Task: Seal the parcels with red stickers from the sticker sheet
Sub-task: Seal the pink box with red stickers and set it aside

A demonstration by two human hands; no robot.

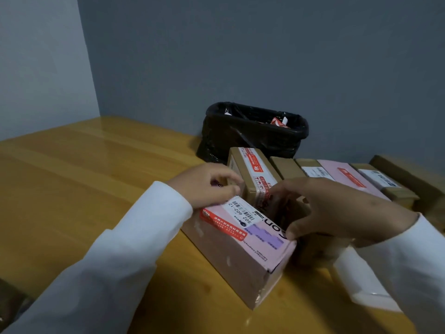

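Head view: pink parcel (243,239) lies on the tabletop (72,189), long axis from 10 to 4 o'clock; left hand (204,184) curls on its 10 o'clock end, holding nothing clearly visible; right hand (337,210), fingers loosely spread, thumb touching its 3 o'clock edge; sticker sheet unseen.

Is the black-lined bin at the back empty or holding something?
Holding something: red-and-white scraps show inside the bin near its right rim.

My wooden counter (72,179) carries a pink parcel (243,251) up front. Behind it, a row of parcels (337,177) and a black-lined bin (252,128).
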